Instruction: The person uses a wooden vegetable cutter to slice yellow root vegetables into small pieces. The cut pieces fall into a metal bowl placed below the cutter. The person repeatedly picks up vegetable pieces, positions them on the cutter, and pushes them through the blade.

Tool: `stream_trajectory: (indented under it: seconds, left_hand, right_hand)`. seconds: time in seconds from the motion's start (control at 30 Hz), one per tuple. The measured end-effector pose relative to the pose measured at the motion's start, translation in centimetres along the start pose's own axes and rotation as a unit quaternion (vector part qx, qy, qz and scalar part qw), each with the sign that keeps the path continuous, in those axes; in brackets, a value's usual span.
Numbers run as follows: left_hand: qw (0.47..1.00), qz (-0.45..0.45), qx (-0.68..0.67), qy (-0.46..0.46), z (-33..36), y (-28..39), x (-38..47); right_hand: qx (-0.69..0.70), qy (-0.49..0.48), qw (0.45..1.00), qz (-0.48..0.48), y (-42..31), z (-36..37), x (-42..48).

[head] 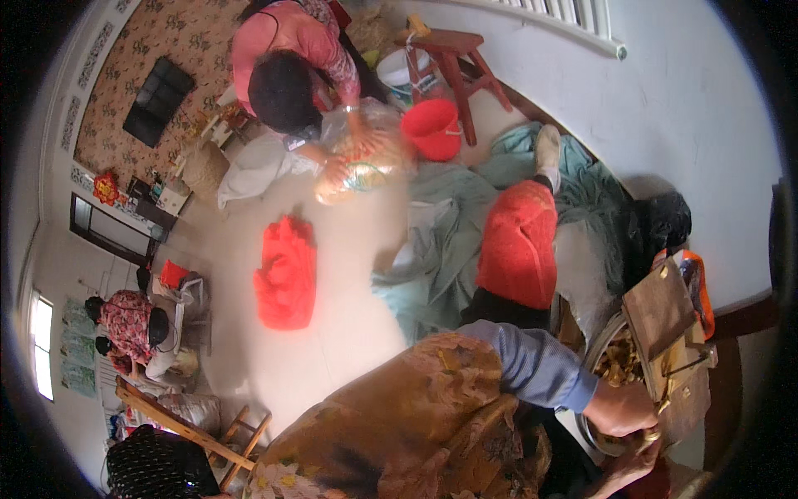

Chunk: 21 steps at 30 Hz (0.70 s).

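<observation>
At the lower right, my left hand, in a blue striped sleeve, is bent closed over a round metal-rimmed basin. Close below it is my right hand, its fingers nearly meeting the left; a small gold-coloured thing shows at them, perhaps a ring. What either hand holds is too small and hidden to tell. Yellow-brown pieces lie in the basin. A wooden board leans above the rim, joined to a wooden stand with a thin metal rod. My brown floral garment fills the bottom.
My red-covered left leg stretches over green cloth. A person in pink presses a filled clear bag. Nearby are a red bucket, a wooden stool, red cloth and a black bag.
</observation>
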<state>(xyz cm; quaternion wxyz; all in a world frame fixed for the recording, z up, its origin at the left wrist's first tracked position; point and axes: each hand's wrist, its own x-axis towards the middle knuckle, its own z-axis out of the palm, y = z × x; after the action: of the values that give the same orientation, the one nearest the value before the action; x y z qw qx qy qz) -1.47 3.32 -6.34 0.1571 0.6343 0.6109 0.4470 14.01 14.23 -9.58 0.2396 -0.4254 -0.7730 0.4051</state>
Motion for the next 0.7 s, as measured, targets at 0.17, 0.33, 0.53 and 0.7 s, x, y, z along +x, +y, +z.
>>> stream_trajectory:
  seconds: [0.17,0.33,0.53,0.7]
  left_hand:
    - [0.978,0.108,0.169,0.053,0.6,0.0,-3.1]
    - [0.989,0.100,0.074,0.084,2.5,-1.3,-3.2]
    - [0.991,-0.012,-0.125,0.038,-0.4,1.2,-1.2]
    - [0.974,-0.177,-0.124,0.072,-0.8,-1.7,-1.0]
  right_hand:
    - [0.418,-0.180,0.877,0.154,-0.1,2.3,-2.2]
    - [0.564,-0.212,0.765,0.226,0.1,1.6,-3.8]
    - [0.246,-0.042,0.966,0.063,-0.9,1.4,-3.7]
    - [0.047,0.070,0.989,-0.122,-7.1,3.6,-1.2]
